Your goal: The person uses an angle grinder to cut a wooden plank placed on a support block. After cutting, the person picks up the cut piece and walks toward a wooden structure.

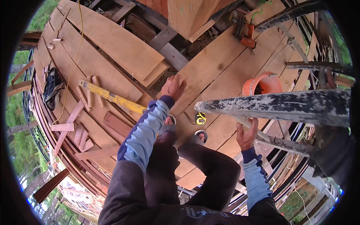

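A deck of broad wooden planks (221, 75) spreads beneath the person, running past the fingertips of both hands to the far posts. A grey, paint-flecked beam (277, 107) crosses just above the right fingers, and a thinner grey bar (262, 133) runs beside them. The right hand (246, 135) is raised with fingers loosely curled up against that bar's underside; whether they grip it I cannot tell. The left hand (173, 87) reaches out over the planks, its fingers bent downward to the wood, holding nothing visible. A yellow spirit level (112, 98) lies well left of the left fingers. An orange bucket (262, 84) stands beyond the right fingers. A small yellow tape measure (200, 118) sits between the two hands
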